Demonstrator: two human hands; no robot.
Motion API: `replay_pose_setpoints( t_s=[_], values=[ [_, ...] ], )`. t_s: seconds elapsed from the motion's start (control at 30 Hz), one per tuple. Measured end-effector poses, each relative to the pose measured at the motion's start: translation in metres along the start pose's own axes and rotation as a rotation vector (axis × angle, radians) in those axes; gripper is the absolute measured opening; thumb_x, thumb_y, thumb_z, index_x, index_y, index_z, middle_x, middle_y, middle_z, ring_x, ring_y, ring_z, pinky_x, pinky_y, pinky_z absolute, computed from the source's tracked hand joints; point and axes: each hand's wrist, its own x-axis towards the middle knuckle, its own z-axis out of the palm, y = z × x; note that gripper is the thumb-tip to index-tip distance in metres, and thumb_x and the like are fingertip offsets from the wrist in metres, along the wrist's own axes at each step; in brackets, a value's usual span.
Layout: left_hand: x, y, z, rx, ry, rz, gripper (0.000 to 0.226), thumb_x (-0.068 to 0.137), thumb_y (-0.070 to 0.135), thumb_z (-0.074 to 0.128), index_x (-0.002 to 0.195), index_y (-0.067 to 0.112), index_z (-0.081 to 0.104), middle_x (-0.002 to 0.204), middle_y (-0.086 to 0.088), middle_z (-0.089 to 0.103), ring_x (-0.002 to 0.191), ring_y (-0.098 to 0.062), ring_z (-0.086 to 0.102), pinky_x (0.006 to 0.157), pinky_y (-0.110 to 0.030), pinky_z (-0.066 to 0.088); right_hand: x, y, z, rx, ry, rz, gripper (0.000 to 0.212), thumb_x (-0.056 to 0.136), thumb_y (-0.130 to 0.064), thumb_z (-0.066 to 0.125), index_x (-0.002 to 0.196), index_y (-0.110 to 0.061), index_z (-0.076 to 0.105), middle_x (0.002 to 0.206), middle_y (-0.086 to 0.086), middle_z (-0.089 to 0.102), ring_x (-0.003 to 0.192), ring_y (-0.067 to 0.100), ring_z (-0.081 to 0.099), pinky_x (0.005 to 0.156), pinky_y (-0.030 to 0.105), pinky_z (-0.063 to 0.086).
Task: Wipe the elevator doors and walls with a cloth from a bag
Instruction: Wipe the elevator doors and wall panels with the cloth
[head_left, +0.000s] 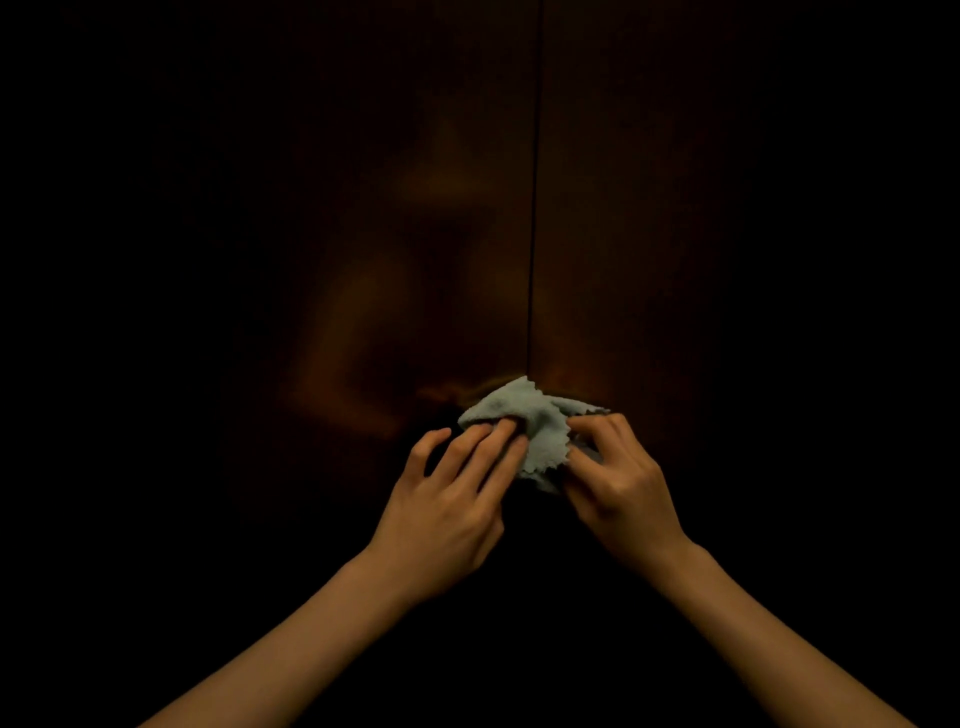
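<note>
Both hands on a pale cloth (535, 428) held up before the dark elevator doors (363, 260).

Left hand (449, 499) reaching up from lower left, forearm bare, wrist straight, fingers (498, 434) extended and laid flat over the cloth's left part, little finger spread clear of it, nothing curled round the fabric. Right hand (618, 483) coming in from lower right, knuckles raised, fingertips bent and pinching the cloth's right edge, thumb hidden under the fabric. Cloth bunched between the two, scalloped hem hanging below, top corner just over the door seam (532, 234), low on the doors. Cannot tell whether touching the metal. Faint warm reflection left of the seam.
</note>
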Motion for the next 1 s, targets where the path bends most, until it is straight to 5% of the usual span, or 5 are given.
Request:
replay_pose_setpoints(
  t_s=[0.27,0.5,0.77,1.0],
  values=[
    [-0.067,0.045,0.07,0.062,-0.023,0.064,0.063,0.08,0.035,0.039,0.139,0.012,0.041,0.144,-0.01,0.043,0.13,-0.025,0.035,0.102,-0.042,0.024,-0.103,-0.014,0.052,-0.012,-0.017,0.085,0.026,0.085,-0.026,0.048,0.091,-0.006,0.064,0.1,0.011,0.059,0.091,0.02,0.049,0.056,0.027,0.048],
    [-0.119,0.086,0.116,-0.024,-0.108,0.069,0.066,0.077,0.036,0.039,0.138,0.012,0.041,0.144,-0.01,0.043,0.128,-0.025,0.035,0.101,-0.041,0.025,-0.172,-0.024,0.08,-0.013,-0.074,0.081,0.021,0.084,-0.025,0.046,0.08,-0.009,0.059,0.097,0.01,0.059,0.087,0.024,0.056,0.053,0.028,0.049],
    [-0.193,0.13,0.167,-0.095,-0.292,0.106,0.083,0.064,0.038,0.065,0.139,0.013,0.041,0.146,-0.008,0.04,0.13,-0.025,0.034,0.1,-0.042,0.025,-0.266,-0.048,0.125,0.087,-0.222,0.146,0.007,0.081,-0.017,0.064,0.083,-0.013,0.059,0.1,0.006,0.058,0.093,0.022,0.052,0.059,0.026,0.05],
    [-0.255,0.17,0.207,-0.191,-0.472,0.037,0.093,0.054,0.041,0.076,0.137,0.016,0.041,0.142,-0.005,0.047,0.127,-0.023,0.035,0.099,-0.043,0.024,-0.335,-0.08,0.16,0.191,-0.347,0.224,0.043,0.064,-0.011,0.081,0.085,-0.023,0.046,0.1,-0.005,0.045,0.091,0.012,0.046,0.057,0.017,0.045]
  ],
)
